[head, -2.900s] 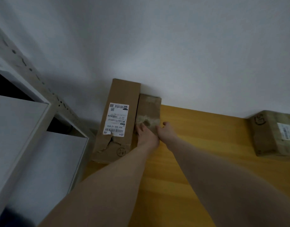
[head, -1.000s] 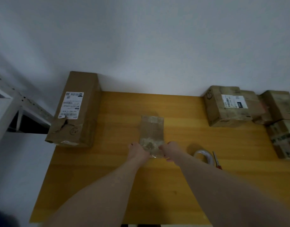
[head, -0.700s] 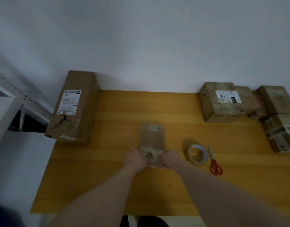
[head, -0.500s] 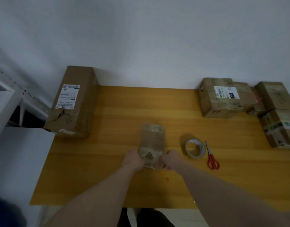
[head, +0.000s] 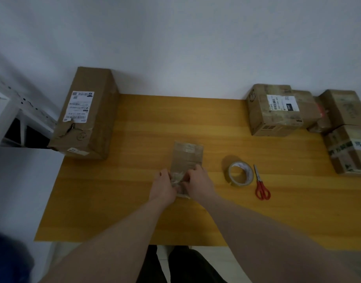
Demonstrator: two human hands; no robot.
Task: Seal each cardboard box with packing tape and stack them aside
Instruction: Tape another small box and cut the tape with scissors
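Cardboard small box (head: 186,160) on table (head: 134,180), left hand (head: 163,187), right hand (head: 198,183) grasping its near end

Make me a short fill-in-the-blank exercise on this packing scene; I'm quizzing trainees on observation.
1. Both hands, left hand and right hand, hold the near end of the small ____ at the table's middle.
2. The scissors have ____ handles.
3. The tape roll lies just ____ of the scissors.
4. The tall box bears a white ____.

Missing words: box; red; left; label
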